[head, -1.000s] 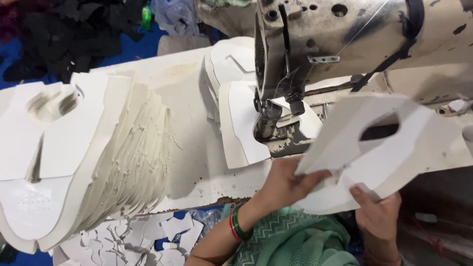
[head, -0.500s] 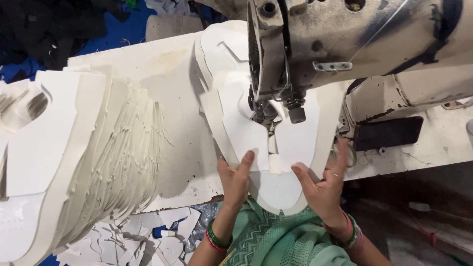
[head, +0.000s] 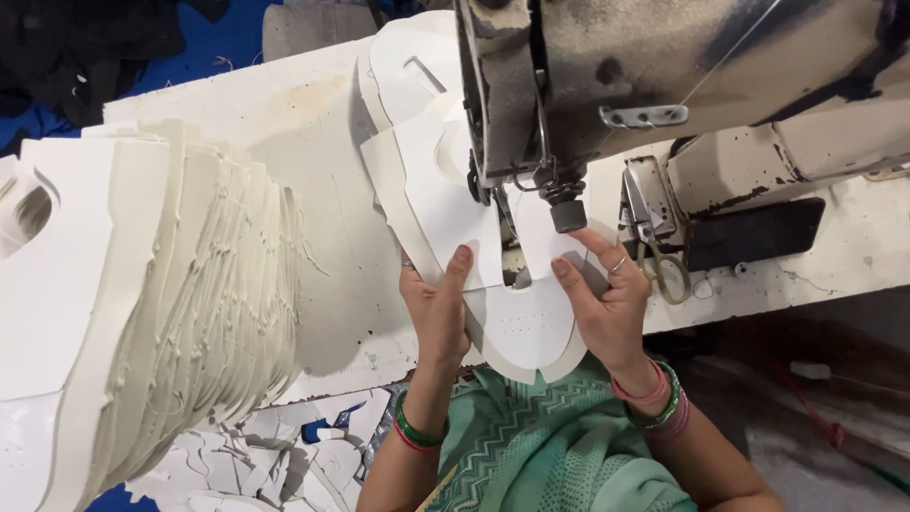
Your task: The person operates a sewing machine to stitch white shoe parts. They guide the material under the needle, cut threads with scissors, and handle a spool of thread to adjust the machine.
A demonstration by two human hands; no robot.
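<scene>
Now both hands lie flat on a white cut piece (head: 521, 327) under the head of the sewing machine (head: 645, 76). The left hand (head: 438, 308) has its fingers (head: 459, 265) stretched out and pressing down on the left wing of the piece; the right hand (head: 607, 303) has its fingers (head: 567, 275) spread on the right wing, just below the presser foot (head: 567, 216). Neither hand is closed around anything: both are open and pressing the piece against the machine bed.

Half a second ago the hands sat lower, near the rounded end of the piece; they have since slid up toward the needle, so the piece looks seated and squared for stitching. A second ago the right hand held a piece up in the air and the left one was reaching under the machine head.

Further out, yellow-handled scissors (head: 659, 265) rest on the worktop (head: 303, 142) to the right, more white pieces (head: 408, 66) lie behind the machine, and a tall stack of cut pieces (head: 171, 303) leans at the left, with scraps (head: 275, 455) on the floor below.
</scene>
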